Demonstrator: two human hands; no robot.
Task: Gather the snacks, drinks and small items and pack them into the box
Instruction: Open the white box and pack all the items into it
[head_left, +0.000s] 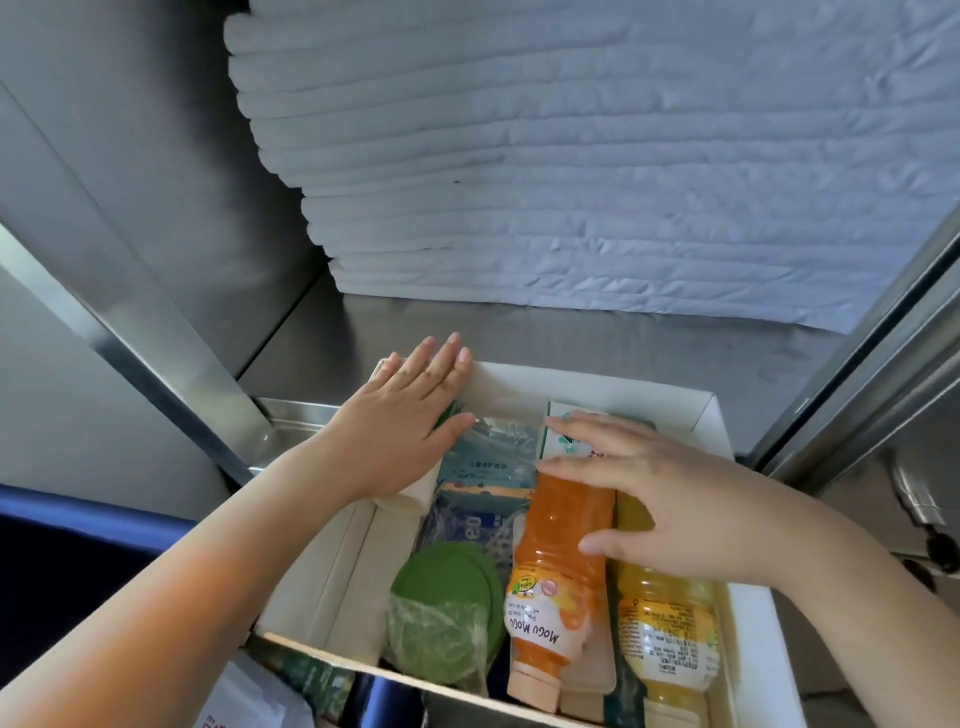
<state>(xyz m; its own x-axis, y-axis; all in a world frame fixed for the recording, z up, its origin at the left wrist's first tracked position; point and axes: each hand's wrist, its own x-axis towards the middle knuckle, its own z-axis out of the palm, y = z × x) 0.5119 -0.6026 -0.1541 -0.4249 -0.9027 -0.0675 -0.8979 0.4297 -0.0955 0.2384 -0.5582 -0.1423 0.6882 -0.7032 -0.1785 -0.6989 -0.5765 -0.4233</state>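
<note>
A white cardboard box (706, 415) sits open below me on a steel surface. Inside lie an orange Mogu Mogu bottle (558, 587), a yellow juice bottle (670, 629) to its right, a stack of green lids in clear wrap (441, 613), a blue Oreo pack (470, 519), a pale blue sachet (493, 457) and a green-and-white carton (566, 431). My left hand (400, 415) lies flat, fingers together, on the box's far left corner and flap. My right hand (660, 499) rests over the orange bottle, fingers spread, thumb against its side.
A tall stack of folded white sheets (597, 171) stands behind the box. Steel walls and rails (156, 332) close in on the left and right. A blue edge (78, 509) runs at the lower left. More packets (291, 686) lie below the box's near edge.
</note>
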